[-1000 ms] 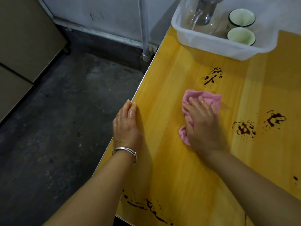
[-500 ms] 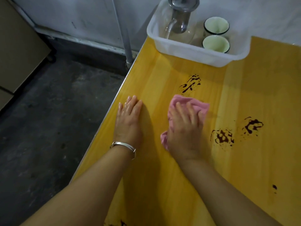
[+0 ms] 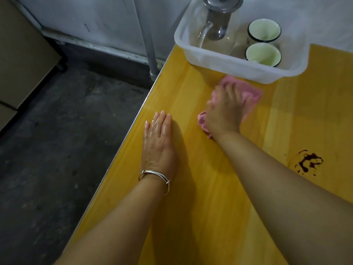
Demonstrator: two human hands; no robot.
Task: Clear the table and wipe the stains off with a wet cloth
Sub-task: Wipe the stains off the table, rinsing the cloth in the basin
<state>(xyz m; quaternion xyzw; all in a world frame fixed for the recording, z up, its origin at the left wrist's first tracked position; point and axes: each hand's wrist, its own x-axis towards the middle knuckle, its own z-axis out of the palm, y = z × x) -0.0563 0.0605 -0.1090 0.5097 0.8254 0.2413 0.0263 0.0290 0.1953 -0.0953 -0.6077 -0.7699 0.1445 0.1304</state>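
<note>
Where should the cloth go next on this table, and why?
Probably slide the right hand and pink cloth toward the near right, onto the dark stain; the cloth sits by the white tub, and that stain looks unwiped.

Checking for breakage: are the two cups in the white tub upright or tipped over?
Upright. The far cup and near cup both show round mouths facing up, side by side in the white tub.

Glossy yellow wood-grain table point(image 3: 200, 188), soft pink cloth point(image 3: 248, 92), translucent white plastic tub point(image 3: 238, 67), glass teapot point(image 3: 215, 31)
</note>
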